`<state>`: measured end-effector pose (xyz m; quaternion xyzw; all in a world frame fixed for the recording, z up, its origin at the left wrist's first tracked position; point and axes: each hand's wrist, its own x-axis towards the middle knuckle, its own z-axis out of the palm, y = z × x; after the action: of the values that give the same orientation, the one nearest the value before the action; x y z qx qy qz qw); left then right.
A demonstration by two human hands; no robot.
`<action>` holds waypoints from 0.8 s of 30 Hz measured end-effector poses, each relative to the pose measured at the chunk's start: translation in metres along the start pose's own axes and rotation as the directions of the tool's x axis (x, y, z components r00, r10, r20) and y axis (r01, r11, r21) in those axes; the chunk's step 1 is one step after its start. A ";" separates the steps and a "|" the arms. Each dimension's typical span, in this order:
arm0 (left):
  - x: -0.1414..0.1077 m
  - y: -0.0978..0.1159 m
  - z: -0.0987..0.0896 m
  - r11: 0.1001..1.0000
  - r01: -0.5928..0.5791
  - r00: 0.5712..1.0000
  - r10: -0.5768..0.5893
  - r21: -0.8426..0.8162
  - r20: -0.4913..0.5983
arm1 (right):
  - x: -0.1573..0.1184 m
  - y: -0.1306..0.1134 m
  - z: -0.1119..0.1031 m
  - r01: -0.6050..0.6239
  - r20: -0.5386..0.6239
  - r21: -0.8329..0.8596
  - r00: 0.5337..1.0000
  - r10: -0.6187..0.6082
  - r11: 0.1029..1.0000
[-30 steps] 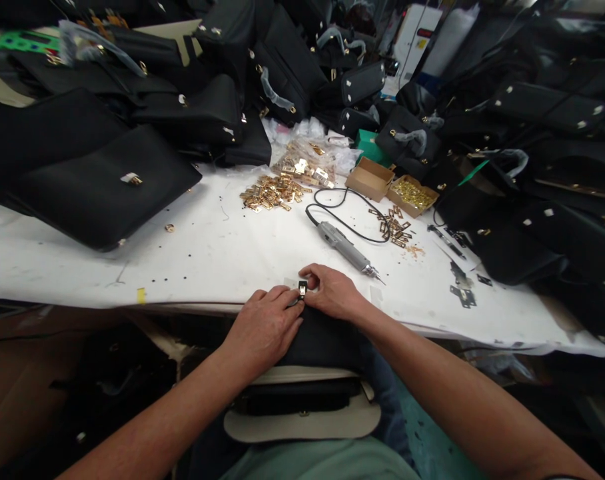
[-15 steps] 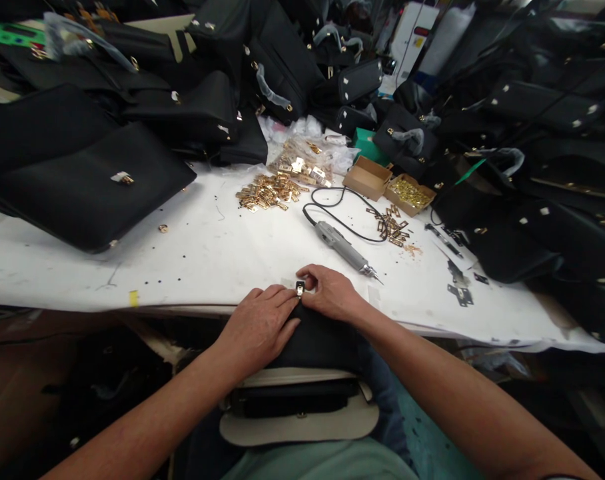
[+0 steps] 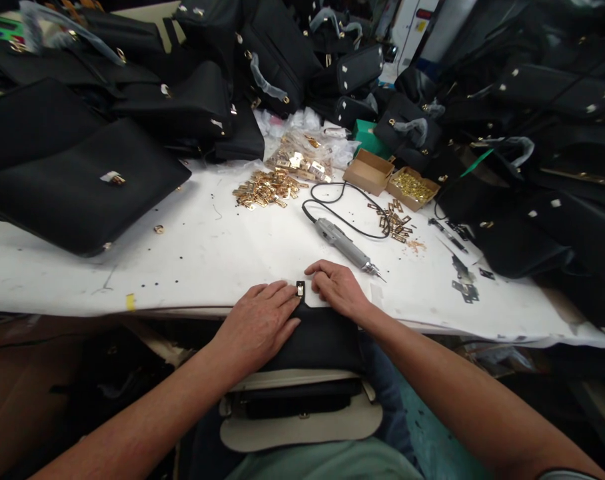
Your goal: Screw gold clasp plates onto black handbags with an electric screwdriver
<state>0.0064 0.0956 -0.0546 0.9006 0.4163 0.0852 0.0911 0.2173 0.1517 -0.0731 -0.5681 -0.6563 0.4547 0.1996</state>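
A black handbag (image 3: 322, 337) lies against the table's front edge and over my lap, its cream-edged opening (image 3: 302, 427) towards me. From its far edge a narrow black tab sticks out on the tabletop, with a small gold metal plate (image 3: 300, 291) on it. My left hand (image 3: 265, 320) lies flat on the bag, fingertips against the tab's left side and thumb spread apart. Just right of the tab, my right hand (image 3: 335, 287) hovers with the index finger stretched and the others curled. Nothing shows in it, though its palm is hidden.
A grey electric screwdriver (image 3: 345, 247) with a looped cord lies ahead. Beyond are a pile of gold metal plates (image 3: 265, 190), an open cardboard box (image 3: 367, 172) and a box of small gold fittings (image 3: 412, 188). Black bags (image 3: 82, 187) crowd both sides; dark metal pieces (image 3: 465, 287) lie right.
My right hand has let go of the metal plate and moved slightly right, uncovering the tab. My left hand stays in place on the bag.
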 end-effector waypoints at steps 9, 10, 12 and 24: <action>0.000 0.000 0.001 1.000 0.005 1.000 -0.005 -0.004 0.005 | -0.003 -0.011 0.000 0.114 0.060 -0.245 0.993 -0.102 0.963; 0.001 0.000 0.001 1.000 0.004 1.000 -0.004 -0.005 0.007 | -0.003 -0.012 0.000 0.108 0.073 -0.259 0.993 -0.092 0.960; 0.001 0.000 0.001 1.000 0.003 1.000 -0.003 -0.010 0.008 | -0.002 -0.016 -0.001 0.089 0.101 -0.274 0.993 -0.063 0.958; 0.003 -0.002 0.000 1.000 -0.001 0.999 0.000 -0.031 -0.045 | 0.002 -0.025 -0.004 0.030 0.135 -0.263 0.991 0.006 0.964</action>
<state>0.0066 0.0990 -0.0550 0.8972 0.4165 0.1117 0.0955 0.2062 0.1563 -0.0512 -0.5539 -0.7264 0.3990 0.0800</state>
